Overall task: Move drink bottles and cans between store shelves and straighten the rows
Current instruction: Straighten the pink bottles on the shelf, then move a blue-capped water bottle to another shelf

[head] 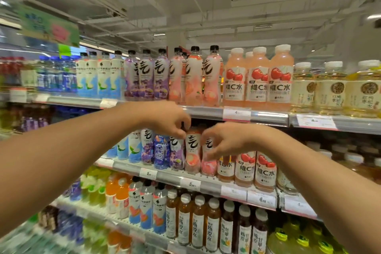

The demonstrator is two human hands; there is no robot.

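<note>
Peach bottles [192, 150] on middle shelf [169, 173] | both hands pinching them | store aisle

Three cherry bottles [257, 80] on top shelf, three purple bottles [145, 76], two hands [169, 119]

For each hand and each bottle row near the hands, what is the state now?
Left hand: fingers curled around the top of a peach bottle on the second shelf.
Right hand: fingers curled around the neighbouring pink bottle.
Peach bottle: upright, on the shelf.
Pink bottle: upright, partly hidden by the hand.
Top-shelf peach row: upright, caps on.
Cherry bottles: upright, aligned.
</note>
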